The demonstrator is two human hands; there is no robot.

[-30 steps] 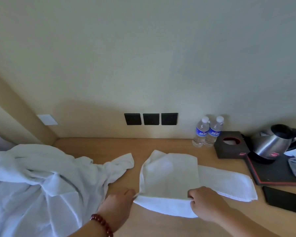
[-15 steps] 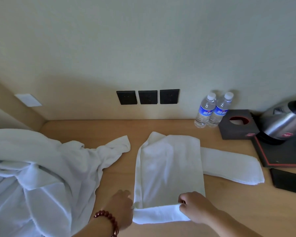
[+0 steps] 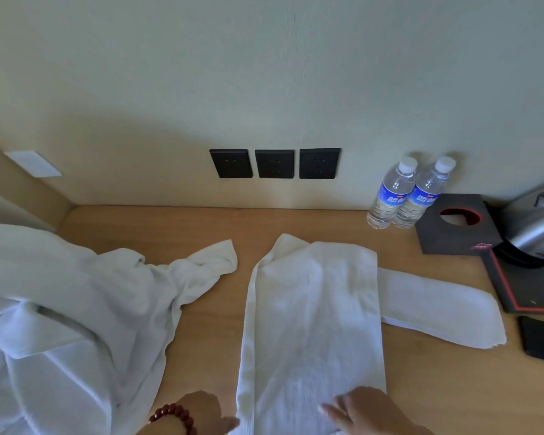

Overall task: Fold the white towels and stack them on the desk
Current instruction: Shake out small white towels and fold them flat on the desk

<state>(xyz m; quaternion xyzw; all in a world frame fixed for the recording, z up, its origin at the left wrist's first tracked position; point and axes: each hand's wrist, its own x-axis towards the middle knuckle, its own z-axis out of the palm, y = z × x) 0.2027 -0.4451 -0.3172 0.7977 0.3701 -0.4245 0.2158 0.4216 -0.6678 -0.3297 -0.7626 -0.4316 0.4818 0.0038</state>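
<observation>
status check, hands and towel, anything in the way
Left hand touching the near left edge of the towel; right hand flat on it. Towel lies lengthwise on the desk, second towel under it. Unfolded linen pile alongside, left.

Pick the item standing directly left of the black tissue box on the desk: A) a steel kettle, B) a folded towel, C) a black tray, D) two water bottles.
D: the two water bottles stand upright against the wall, just left of the tissue box.
</observation>
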